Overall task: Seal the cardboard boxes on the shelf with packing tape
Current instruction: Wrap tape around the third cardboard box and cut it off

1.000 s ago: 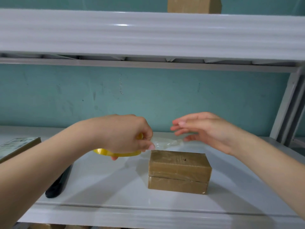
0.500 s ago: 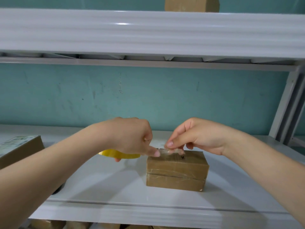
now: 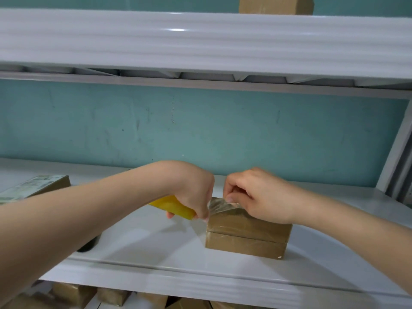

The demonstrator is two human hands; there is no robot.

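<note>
A small brown cardboard box (image 3: 247,238) sits on the white shelf (image 3: 156,248), right of centre. My left hand (image 3: 196,192) grips a yellow tape roll (image 3: 172,207) just left of the box's top left corner. A clear strip of tape (image 3: 217,206) runs from the roll onto the box's top. My right hand (image 3: 256,197) rests on the box top and pinches the tape's free end down against it with curled fingers.
A flat printed box (image 3: 33,188) lies at the shelf's left end. A dark object (image 3: 88,246) shows under my left forearm. Another brown box (image 3: 276,4) stands on the upper shelf. Several boxes (image 3: 75,294) fill the shelf below. A metal upright (image 3: 399,148) stands at right.
My right hand closed in from the air and pinched the tape end onto the box top. My left hand carried the roll down to the box's left edge, stretching the strip.
</note>
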